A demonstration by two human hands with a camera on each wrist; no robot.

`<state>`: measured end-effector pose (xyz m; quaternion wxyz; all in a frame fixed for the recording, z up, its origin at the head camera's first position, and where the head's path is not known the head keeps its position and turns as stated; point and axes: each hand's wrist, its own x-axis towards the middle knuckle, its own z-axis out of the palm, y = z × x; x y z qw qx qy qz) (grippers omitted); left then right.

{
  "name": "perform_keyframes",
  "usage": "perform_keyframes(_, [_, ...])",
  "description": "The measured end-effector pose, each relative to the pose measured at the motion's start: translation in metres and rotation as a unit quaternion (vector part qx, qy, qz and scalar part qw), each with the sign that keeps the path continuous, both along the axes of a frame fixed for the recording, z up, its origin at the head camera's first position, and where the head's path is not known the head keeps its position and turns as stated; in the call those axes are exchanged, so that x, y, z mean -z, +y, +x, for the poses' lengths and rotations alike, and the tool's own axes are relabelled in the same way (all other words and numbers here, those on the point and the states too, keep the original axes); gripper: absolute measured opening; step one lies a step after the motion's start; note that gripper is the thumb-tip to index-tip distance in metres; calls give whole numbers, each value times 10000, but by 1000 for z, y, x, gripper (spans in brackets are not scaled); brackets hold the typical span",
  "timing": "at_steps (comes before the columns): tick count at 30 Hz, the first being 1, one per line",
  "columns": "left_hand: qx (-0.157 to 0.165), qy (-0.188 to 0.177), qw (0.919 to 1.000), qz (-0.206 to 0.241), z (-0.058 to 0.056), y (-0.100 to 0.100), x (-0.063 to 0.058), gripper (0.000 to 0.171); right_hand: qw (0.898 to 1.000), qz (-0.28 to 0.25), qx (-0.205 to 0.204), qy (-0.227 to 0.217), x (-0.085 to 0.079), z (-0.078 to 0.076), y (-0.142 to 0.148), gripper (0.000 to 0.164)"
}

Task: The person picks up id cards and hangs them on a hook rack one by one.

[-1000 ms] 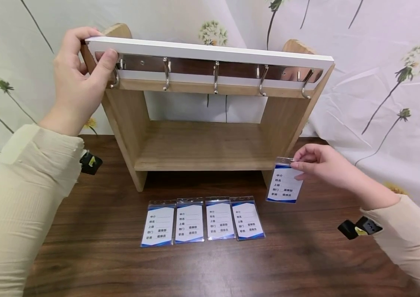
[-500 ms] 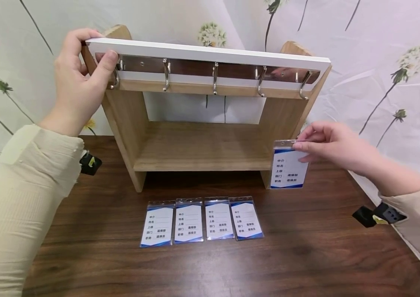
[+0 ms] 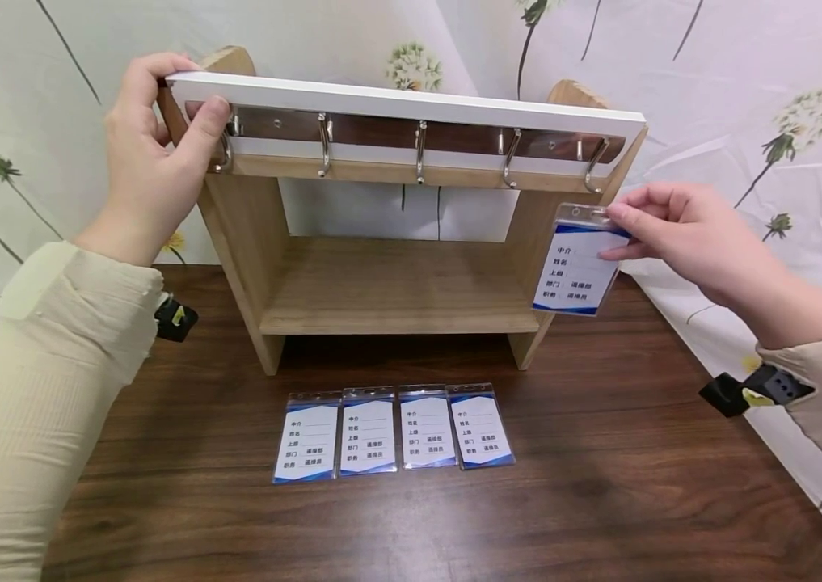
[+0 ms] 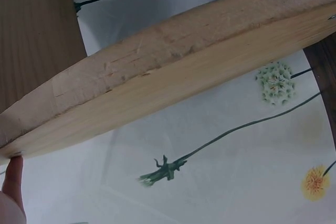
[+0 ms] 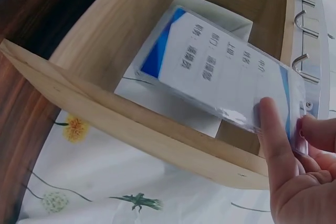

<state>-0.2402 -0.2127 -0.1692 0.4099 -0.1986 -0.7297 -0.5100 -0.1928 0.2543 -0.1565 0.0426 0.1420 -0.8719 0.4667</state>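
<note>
My right hand pinches the top right corner of a badge in a clear sleeve, a white card with blue edges. The badge hangs in front of the right side of a wooden shelf, just under the rightmost hook. In the right wrist view, thumb and fingers hold the sleeve's punched end, and the badge lies across the shelf opening. At the shelf's upper left corner, my left hand grips the white hook board, its thumb on the front by the leftmost hook.
Several similar badges lie in a row on the dark wooden table, in front of the shelf. Metal hooks line the board. Behind stands a white cloth printed with dandelions.
My right hand has lifted the badge from near the table up and to the right, toward the rightmost hook. The left hand keeps its grip on the board.
</note>
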Motion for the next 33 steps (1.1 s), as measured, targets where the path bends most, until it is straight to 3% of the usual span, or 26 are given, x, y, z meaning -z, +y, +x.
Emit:
perform_keyframes(3, [-59,224,9995,-194,-1,0,0,25,9996,-79,107,231,-2,-4,0,10])
perform_keyframes(10, [-14,121,9999,-10,0,1,0,25,9962,-709,179,475,1,-8,-5,8])
perform_keyframes(12, [-53,245,9996,-119,0,1,0,24,9947,-892,149,497,2,-9,-7,8])
perform_keyframes(26, [-60,620,9973,-389,0,-3,0,23,9938,-605,537,760,2,-15,-21,9])
perform_keyframes(33, [-175,150,9997,-76,3,1,-1,24,9916,-592,763,863,5,-20,-27,12])
